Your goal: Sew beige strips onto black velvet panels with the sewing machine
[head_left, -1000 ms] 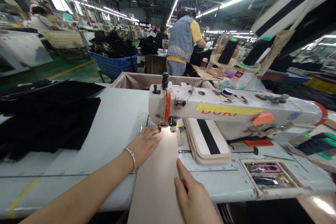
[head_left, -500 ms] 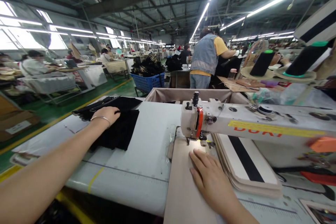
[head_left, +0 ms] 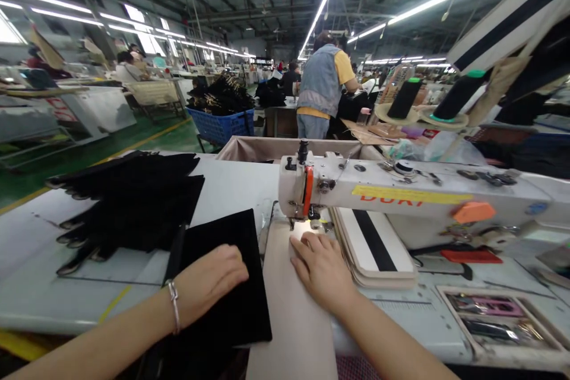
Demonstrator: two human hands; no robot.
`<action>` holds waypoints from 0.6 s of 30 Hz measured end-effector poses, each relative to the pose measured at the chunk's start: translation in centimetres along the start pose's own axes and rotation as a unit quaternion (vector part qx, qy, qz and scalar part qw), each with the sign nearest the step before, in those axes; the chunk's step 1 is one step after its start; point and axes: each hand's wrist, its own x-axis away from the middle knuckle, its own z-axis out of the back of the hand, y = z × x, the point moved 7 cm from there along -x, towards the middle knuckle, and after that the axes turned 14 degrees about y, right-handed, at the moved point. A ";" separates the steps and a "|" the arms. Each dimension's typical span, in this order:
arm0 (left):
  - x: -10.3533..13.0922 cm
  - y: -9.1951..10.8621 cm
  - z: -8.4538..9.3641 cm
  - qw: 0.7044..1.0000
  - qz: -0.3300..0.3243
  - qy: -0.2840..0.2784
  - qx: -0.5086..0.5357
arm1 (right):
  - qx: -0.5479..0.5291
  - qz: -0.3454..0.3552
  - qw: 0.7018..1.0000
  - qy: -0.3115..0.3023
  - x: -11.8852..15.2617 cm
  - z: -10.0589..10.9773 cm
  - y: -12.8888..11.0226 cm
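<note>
My left hand [head_left: 212, 282], a bracelet at its wrist, is over a black fabric piece [head_left: 227, 237] with its fingers together and bent onto the cloth; the thumb is hidden. That piece lies at the table's front edge and overlaps the left side of a long beige panel [head_left: 289, 320]. My right hand [head_left: 323, 270] lies flat on the beige panel, fingers stretched, just in front of the needle area of a sewing machine [head_left: 296, 190]. The panel's far end is under the machine head. To the left rests a pile of black pieces [head_left: 129, 202].
Stacked beige panels [head_left: 378, 243] with a black stripe lie under the machine arm. A tool tray [head_left: 499, 317] is at the front right. Thread cones [head_left: 404, 98] stand behind. Beyond the table are a fabric-lined bin [head_left: 231, 148], a blue basket [head_left: 222, 124] and a co-worker [head_left: 321, 83].
My left hand has moved right and nearer, bringing a black piece from the pile to beside the beige panel. My right hand stays on the panel. The view has turned right.
</note>
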 end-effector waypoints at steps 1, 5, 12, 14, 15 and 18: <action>-1.0 -1.7 -0.6 0.999 0.040 0.022 -0.030 | -0.003 0.003 1.000 0.005 0.0 0.0 -0.1; -4.7 -10.2 -0.9 0.952 0.226 0.073 -0.193 | -0.019 0.006 1.000 0.011 0.2 -0.2 0.0; -5.8 -8.4 -2.0 0.984 0.155 0.054 -0.065 | -0.035 -0.008 0.999 0.017 0.2 0.0 0.1; -6.2 -5.7 -2.8 0.992 0.113 0.041 0.025 | -0.039 -0.009 0.999 0.014 0.1 0.0 0.1; -6.6 -4.6 -3.3 0.992 0.106 0.035 0.055 | -0.041 -0.010 0.999 0.012 0.1 0.0 0.1; -8.3 -3.2 -4.9 0.986 0.148 0.042 0.069 | -0.045 -0.009 0.999 0.007 0.0 0.0 0.1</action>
